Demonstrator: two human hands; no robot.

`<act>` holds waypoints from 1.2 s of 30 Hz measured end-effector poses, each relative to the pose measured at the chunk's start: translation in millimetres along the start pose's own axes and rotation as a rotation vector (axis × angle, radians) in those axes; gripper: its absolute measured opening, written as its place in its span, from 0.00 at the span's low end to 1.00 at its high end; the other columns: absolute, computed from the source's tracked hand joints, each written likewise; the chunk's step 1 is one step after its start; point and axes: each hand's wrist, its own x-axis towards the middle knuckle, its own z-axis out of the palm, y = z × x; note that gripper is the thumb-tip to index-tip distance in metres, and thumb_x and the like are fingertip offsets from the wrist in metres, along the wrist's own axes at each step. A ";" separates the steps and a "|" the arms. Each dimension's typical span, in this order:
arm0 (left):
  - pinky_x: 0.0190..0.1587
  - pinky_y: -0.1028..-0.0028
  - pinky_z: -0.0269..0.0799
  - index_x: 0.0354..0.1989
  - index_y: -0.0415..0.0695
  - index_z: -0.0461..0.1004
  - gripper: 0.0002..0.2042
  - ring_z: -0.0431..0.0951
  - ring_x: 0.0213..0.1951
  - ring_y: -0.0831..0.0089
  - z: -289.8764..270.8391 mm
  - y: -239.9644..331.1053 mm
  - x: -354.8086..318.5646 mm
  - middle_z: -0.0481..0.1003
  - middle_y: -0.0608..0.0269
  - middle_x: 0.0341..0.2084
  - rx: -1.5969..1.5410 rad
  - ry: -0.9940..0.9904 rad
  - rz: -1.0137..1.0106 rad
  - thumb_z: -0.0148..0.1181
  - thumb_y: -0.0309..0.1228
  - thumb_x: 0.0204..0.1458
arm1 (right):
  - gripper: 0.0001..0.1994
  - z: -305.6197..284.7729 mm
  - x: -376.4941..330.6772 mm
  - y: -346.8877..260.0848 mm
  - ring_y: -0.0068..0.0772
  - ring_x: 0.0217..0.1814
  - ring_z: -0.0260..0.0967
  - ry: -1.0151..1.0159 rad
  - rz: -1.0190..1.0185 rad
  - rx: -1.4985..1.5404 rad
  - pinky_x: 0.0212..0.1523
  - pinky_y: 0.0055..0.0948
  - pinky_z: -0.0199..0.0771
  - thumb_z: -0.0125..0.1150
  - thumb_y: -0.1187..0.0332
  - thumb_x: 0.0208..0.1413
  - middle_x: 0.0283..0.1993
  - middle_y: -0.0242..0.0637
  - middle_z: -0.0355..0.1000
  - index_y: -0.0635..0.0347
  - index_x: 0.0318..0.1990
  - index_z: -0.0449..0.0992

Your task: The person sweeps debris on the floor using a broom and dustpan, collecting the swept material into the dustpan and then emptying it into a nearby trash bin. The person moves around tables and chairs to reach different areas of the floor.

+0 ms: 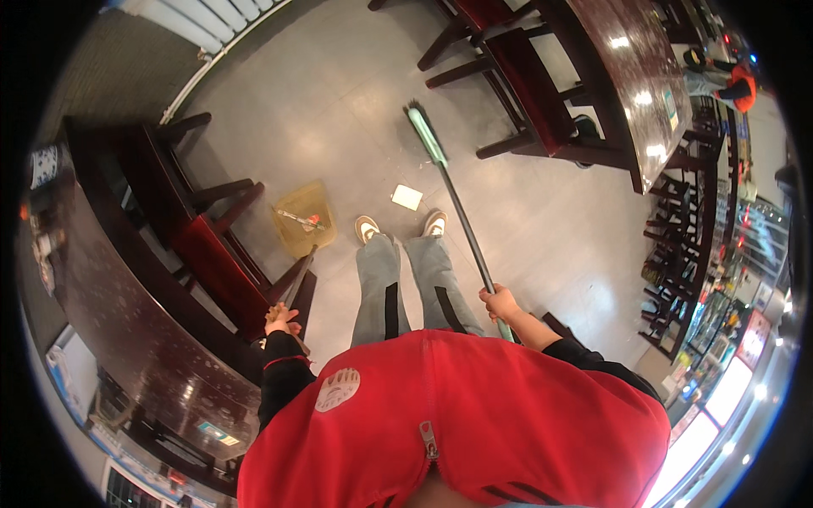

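Presently, right hand out ahead of the body, fingers clamped on the dark handle of a long broom; a short green end of it pokes out behind the grip, toward the red vest. Handle runs forward from those fingers and slightly left, to a pale green head with dark bristles at the far end, well away from the hand, over the grey floor. Left hand low on the other side, fingers parted and lightly curled; a dark red chair lies just left of them, one leg reaching ahead of the fingertips. Contact between the two cannot be told from this angle. Beyond the left fingers, on the floor: a yellowish see-through bin, a thin stick and a red-and-white scrap inside. Between the two sets of fingers, farther forward: a pair of light-and-brown shoes, and past them a flat cream square on the floor, left of the broom handle. Dark glossy desk outward of the left fingers, beyond the chair; second desk far ahead and right of the right fingers, with a person in orange past it.
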 end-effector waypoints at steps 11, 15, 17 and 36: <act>0.08 0.72 0.57 0.34 0.53 0.68 0.08 0.61 0.06 0.74 19.1 -0.9 -31.8 0.71 0.64 0.19 0.090 0.066 0.018 0.48 0.26 0.46 | 0.14 81.8 99.0 -90.9 0.14 0.06 0.45 -0.791 0.122 0.850 0.05 0.15 0.44 0.50 0.71 0.48 0.08 0.21 0.48 0.53 0.14 0.58; 0.09 0.72 0.58 0.34 0.53 0.67 0.09 0.60 0.06 0.74 27.4 -9.4 -62.8 0.70 0.64 0.18 0.125 0.033 0.076 0.48 0.25 0.45 | 0.16 48.3 113.2 -2.7 0.16 0.05 0.44 -0.848 0.217 0.973 0.06 0.17 0.42 0.51 0.69 0.47 0.07 0.23 0.51 0.51 0.12 0.55; 0.09 0.72 0.58 0.34 0.52 0.67 0.09 0.60 0.06 0.74 32.4 -21.6 -83.1 0.70 0.63 0.19 0.154 0.031 0.124 0.48 0.25 0.45 | 0.16 18.0 111.5 51.7 0.16 0.05 0.44 -0.898 0.219 1.062 0.05 0.16 0.43 0.51 0.69 0.47 0.07 0.23 0.51 0.51 0.12 0.55; 0.12 0.73 0.56 0.37 0.54 0.66 0.10 0.57 0.08 0.75 107.2 -76.4 -190.2 0.70 0.62 0.21 0.122 -0.118 0.241 0.48 0.27 0.45 | 0.08 -87.3 42.5 344.7 0.17 0.09 0.50 -0.499 -0.042 1.120 0.08 0.19 0.54 0.50 0.74 0.45 0.13 0.27 0.54 0.57 0.33 0.59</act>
